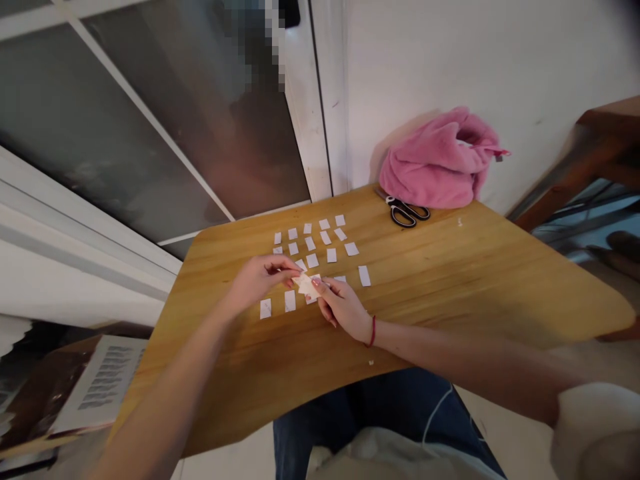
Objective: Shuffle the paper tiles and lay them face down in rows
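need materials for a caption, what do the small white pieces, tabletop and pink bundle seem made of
Small white pieces: probably matte paper or thin card, being flat with straight edges.
Tabletop: wood or wood-look laminate, slight sheen, with streaky grain.
Pink bundle: apparently plush fabric, soft and fuzzy, judging by its rounded folds.

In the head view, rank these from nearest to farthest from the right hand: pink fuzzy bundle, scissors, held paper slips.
From the right hand:
1. Held paper slips: in its grip, at the fingertips.
2. Scissors: ahead and to the right, on the table.
3. Pink fuzzy bundle: just beyond the scissors, near the wall.
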Tool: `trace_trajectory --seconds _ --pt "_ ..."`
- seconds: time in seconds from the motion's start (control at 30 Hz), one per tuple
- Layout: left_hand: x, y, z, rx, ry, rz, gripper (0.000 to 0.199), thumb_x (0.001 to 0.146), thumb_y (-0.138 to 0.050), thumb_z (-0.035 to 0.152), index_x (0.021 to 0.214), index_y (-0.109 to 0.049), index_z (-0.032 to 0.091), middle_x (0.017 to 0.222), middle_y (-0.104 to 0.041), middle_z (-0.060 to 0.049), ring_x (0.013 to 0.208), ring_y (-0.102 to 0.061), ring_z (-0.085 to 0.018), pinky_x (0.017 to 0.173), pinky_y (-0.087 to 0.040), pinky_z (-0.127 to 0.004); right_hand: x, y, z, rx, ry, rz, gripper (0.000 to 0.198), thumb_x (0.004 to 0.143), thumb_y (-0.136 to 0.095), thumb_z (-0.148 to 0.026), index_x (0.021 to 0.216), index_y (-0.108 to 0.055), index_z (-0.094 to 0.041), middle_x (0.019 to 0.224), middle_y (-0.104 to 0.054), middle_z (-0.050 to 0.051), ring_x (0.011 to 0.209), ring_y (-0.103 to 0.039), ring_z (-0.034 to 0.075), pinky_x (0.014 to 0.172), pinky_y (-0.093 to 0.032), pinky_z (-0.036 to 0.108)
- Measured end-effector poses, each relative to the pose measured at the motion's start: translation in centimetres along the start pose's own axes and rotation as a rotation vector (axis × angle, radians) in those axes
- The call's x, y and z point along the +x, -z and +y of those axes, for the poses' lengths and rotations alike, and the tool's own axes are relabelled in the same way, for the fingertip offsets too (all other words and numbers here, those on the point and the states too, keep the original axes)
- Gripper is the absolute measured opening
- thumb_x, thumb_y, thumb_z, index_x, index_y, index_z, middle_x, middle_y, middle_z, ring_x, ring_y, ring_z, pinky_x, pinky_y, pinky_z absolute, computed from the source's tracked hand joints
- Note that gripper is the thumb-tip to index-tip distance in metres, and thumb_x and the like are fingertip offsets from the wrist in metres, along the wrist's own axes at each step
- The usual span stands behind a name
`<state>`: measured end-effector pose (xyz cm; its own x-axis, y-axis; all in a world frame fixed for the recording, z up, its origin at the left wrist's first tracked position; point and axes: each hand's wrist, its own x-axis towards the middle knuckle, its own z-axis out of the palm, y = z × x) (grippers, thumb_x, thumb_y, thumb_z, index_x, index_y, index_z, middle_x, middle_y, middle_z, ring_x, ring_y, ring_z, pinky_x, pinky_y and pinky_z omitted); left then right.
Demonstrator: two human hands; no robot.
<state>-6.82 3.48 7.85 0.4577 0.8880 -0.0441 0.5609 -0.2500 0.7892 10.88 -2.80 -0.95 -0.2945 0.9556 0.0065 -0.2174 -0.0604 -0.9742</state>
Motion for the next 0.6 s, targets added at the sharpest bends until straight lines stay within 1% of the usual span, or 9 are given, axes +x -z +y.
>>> trace_trajectory --seconds 0.1,0.13,0.17,0.23,0.27,0.33,0.43,0.53,0.6 --pt "1.6 2.8 -1.8 0.074 0.006 0.149 0.019 0.077 -0.064 0.038 0.086 -0.071 0.023 0.083 -0.072 -0.002 0.068 -0.063 -0.015 0.067 -0.049 -0.027 0.0 0.0 0.1 0.003 -0.018 0.005 0.048 0.091 -0.043 -0.060 0.077 -0.053 -0.015 0.040 -0.040 -0.008 0.030 -0.031 0.004 0.033 -0.022 0.018" --pt "2.2 3.9 -2.7 0.116 0.033 0.181 0.019 0.075 -0.064 0.038 0.083 -0.072 0.023 0.081 -0.072 -0.002 0.065 -0.061 -0.014 0.064 -0.048 -0.026 0.0 0.0 0.2 -0.004 -0.015 0.000 0.048 0.090 -0.043 -0.060 0.076 -0.053 -0.015 0.040 -0.040 -0.008 0.031 -0.032 0.004 0.033 -0.022 0.019" --pt "2.7 4.8 -3.6 0.162 0.067 0.158 0.019 0.074 -0.064 0.038 0.081 -0.072 0.022 0.077 -0.071 -0.002 0.062 -0.058 -0.014 0.062 -0.046 -0.026 -0.1 -0.1 0.1 -0.013 -0.011 -0.008 0.048 0.090 -0.044 -0.060 0.076 -0.053 -0.015 0.040 -0.040 -0.008 0.031 -0.032 0.004 0.033 -0.023 0.019" --pt "3.5 6.3 -5.7 0.253 0.150 0.058 0.020 0.072 -0.064 0.040 0.076 -0.072 0.022 0.065 -0.066 -0.001 0.054 -0.052 -0.012 0.055 -0.042 -0.025 -0.2 -0.1 0.1 -0.033 -0.004 -0.026 0.048 0.091 -0.044 -0.059 0.076 -0.054 -0.015 0.041 -0.041 -0.007 0.032 -0.033 0.004 0.034 -0.024 0.019" --pt "3.9 6.8 -6.7 0.280 0.182 0.023 0.019 0.071 -0.064 0.040 0.076 -0.072 0.023 0.065 -0.066 0.000 0.054 -0.051 -0.012 0.053 -0.040 -0.024 -0.2 -0.1 0.0 -0.039 -0.005 -0.032 0.048 0.090 -0.044 -0.059 0.076 -0.055 -0.015 0.041 -0.041 -0.007 0.032 -0.033 0.004 0.034 -0.024 0.019" --pt "4.5 7.1 -8.5 0.307 0.220 -0.009 0.019 0.069 -0.066 0.040 0.074 -0.072 0.023 0.068 -0.066 -0.001 0.056 -0.051 -0.013 0.051 -0.037 -0.024 -0.2 -0.1 -0.1 -0.040 -0.016 -0.045 0.047 0.090 -0.045 -0.058 0.076 -0.056 -0.014 0.041 -0.041 -0.007 0.032 -0.033 0.004 0.035 -0.024 0.019" --pt "5.3 6.7 -10.2 0.294 0.162 -0.021 0.018 0.068 -0.068 0.039 0.071 -0.069 0.022 0.073 -0.068 -0.001 0.063 -0.055 -0.014 0.056 -0.039 -0.024 -0.2 -0.2 -0.3 -0.026 -0.039 -0.055 0.045 0.090 -0.046 -0.056 0.076 -0.057 -0.015 0.040 -0.040 -0.008 0.032 -0.032 0.004 0.035 -0.024 0.018" --pt "6.0 6.1 -10.8 0.286 0.091 0.019 0.016 0.068 -0.068 0.037 0.071 -0.068 0.022 0.074 -0.068 0.000 0.069 -0.057 -0.015 0.065 -0.041 -0.025 -0.2 -0.2 -0.6 -0.021 -0.059 -0.042 0.043 0.090 -0.049 -0.054 0.075 -0.057 -0.014 0.041 -0.040 -0.008 0.032 -0.033 0.004 0.034 -0.024 0.018" --pt "6.4 5.9 -10.9 0.300 0.071 0.058 0.015 0.071 -0.066 0.036 0.072 -0.068 0.021 0.074 -0.067 0.000 0.069 -0.056 -0.015 0.067 -0.040 -0.026 -0.2 -0.3 -0.6 -0.020 -0.061 -0.040 0.043 0.089 -0.049 -0.054 0.075 -0.057 -0.014 0.041 -0.040 -0.008 0.032 -0.033 0.004 0.034 -0.024 0.018"
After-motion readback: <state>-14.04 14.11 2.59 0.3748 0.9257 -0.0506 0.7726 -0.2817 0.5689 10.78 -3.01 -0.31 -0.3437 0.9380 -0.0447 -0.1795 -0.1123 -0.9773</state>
